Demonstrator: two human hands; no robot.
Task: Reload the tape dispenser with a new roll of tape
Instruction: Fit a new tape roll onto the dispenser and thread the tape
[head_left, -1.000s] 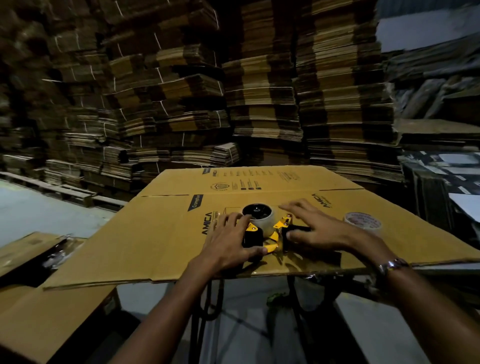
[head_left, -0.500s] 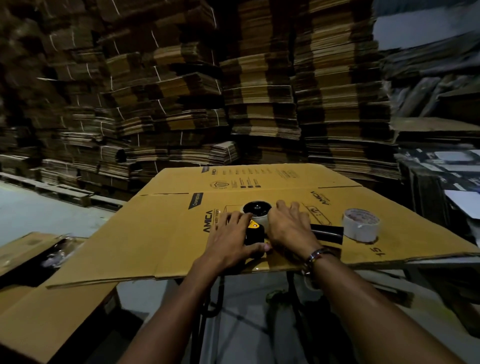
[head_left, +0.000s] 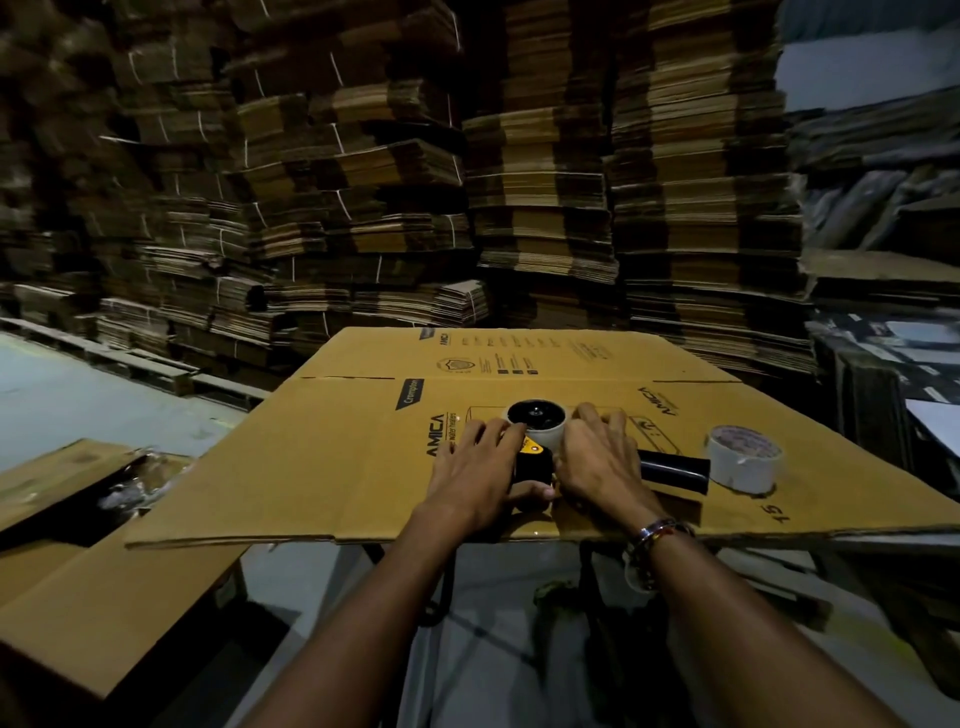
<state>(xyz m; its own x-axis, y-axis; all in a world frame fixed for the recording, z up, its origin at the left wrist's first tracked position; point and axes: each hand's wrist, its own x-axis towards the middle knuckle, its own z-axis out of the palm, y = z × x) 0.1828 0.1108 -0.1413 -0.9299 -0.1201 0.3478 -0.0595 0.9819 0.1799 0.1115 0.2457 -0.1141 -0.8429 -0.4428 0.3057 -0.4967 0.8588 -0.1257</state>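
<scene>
A black and yellow tape dispenser (head_left: 532, 462) lies flat on a large flattened cardboard box (head_left: 332, 467). Its black hub with a whitish core ring (head_left: 537, 422) points up at the far end, and its black handle (head_left: 672, 470) sticks out to the right. My left hand (head_left: 480, 475) presses on the dispenser's left side, thumb under its near edge. My right hand (head_left: 597, 457) lies over the dispenser's middle, fingers touching the core ring. A white roll of tape (head_left: 743, 465) stands on the cardboard to the right of the handle, apart from both hands.
Tall stacks of flattened cartons (head_left: 545, 182) wall in the far side. More cardboard sheets (head_left: 78, 571) lie low at the left. The cardboard's near edge (head_left: 467, 538) overhangs a dark frame with cables beneath. Dark shelving (head_left: 883, 389) stands at the right.
My right hand moved left from the handle onto the dispenser's middle beside the core ring, baring the handle and the white roll. My left hand stayed put.
</scene>
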